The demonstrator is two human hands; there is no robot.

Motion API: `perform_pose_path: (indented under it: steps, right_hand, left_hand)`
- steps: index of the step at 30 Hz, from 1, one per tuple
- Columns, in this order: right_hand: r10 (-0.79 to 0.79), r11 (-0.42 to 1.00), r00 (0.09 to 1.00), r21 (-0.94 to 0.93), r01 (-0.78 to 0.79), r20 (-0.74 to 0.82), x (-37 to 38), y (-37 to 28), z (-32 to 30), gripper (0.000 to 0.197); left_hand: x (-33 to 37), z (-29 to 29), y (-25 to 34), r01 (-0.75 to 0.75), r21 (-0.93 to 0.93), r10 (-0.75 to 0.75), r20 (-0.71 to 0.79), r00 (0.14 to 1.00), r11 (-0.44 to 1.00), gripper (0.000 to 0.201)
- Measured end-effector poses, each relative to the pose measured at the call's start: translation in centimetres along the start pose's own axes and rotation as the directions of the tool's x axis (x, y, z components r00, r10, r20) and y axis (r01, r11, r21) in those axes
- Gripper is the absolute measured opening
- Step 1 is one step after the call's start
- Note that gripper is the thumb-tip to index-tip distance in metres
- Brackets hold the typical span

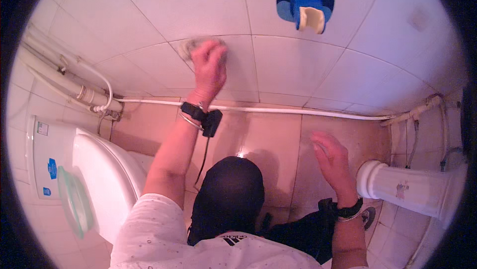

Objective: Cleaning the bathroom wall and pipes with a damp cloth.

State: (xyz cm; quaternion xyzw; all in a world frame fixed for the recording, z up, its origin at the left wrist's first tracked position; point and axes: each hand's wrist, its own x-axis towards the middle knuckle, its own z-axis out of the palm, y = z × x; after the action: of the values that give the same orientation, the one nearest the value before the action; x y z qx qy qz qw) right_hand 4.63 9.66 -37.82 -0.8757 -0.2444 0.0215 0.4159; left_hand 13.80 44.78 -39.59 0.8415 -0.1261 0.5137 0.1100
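My left hand (208,67) is pressed up to the white tiled wall (283,60), its fingers closed over a greyish pad or rag (186,47). The pad lies flat on the tiles and is partly hidden under the fingers and blurred, so its exact kind is unclear. My right hand (331,159) hovers above the floor at the right, fingers stretched out and holding nothing. A black band with a small dark box sits on each wrist.
A white toilet (107,169) with a green translucent ring-shaped thing (74,202) stands at left. At right is a white pedestal (407,184). A white pipe (273,111) runs along the wall's foot. A blue bear-shaped holder (308,0) hangs on the wall.
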Motion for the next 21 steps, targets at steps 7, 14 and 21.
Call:
perform_pose_path:
  steps: [7,14,21]
  right_hand:
    - [0.057,0.998,0.995,-0.009,-0.056,0.076,-0.2,0.7,1.1,0.020]
    - [-0.067,0.997,0.998,0.046,0.068,-0.018,1.1,1.1,2.1,0.019]
    - [-0.021,0.993,0.999,0.115,0.017,0.037,1.5,6.1,5.1,0.019]
  left_hand:
    - [-15.8,3.1,-1.5,0.375,-0.016,-0.322,0.480,0.816,0.927,0.029]
    - [-13.3,-0.2,-5.0,0.815,-0.121,-0.790,0.198,0.580,0.567,0.029]
    - [5.7,-13.3,-5.6,0.707,-0.425,-0.824,-0.252,0.507,0.565,0.027]
